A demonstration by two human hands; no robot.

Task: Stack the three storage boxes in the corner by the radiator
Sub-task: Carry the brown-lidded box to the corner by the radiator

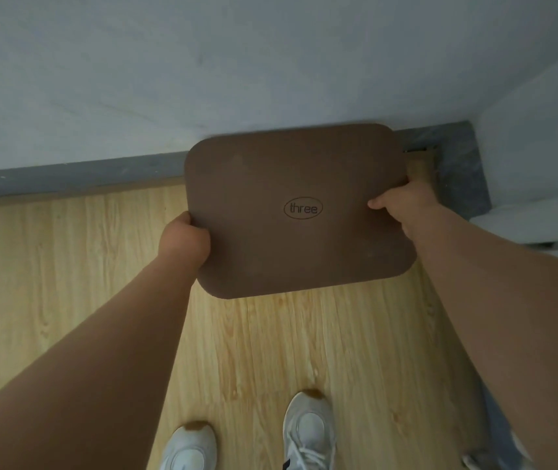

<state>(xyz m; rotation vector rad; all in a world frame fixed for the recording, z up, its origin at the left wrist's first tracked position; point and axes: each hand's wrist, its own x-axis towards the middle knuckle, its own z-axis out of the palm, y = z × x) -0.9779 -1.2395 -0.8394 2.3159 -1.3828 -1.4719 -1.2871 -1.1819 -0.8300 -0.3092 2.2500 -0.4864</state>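
Both hands grip 1 brown box point(291, 212) by its short sides, and only its flat top with rounded corners shows. An oval stamp point(303, 208) reading "three" sits a little right of the top's middle.

The left hand point(186, 240) clenches the left edge near the front corner, fingers curled under and out of sight. The right hand point(403, 203) clasps the right edge — thumb laid on the top, the other fingers wrapped down the side. Both bare arms reach in from the bottom of the view.

The box is near the room's corner, its far edge over the grey skirting point(67, 179) that runs along the pale wall point(203, 62). Whether it hangs in the air or rests on something beneath I cannot tell — its underside is hidden. Just right of it, behind the right hand, a small strip of tan wood point(420, 167) shows against the skirting; what it belongs to is unclear.

The floor point(67, 266) is light wood-grain plank. A white panel point(538, 184) fills the right side of the corner; its nature is not clear. At the bottom, 2 white shoes stand on the floor: the left shoe point(191, 447) and the right shoe point(308, 432), toes toward the box.
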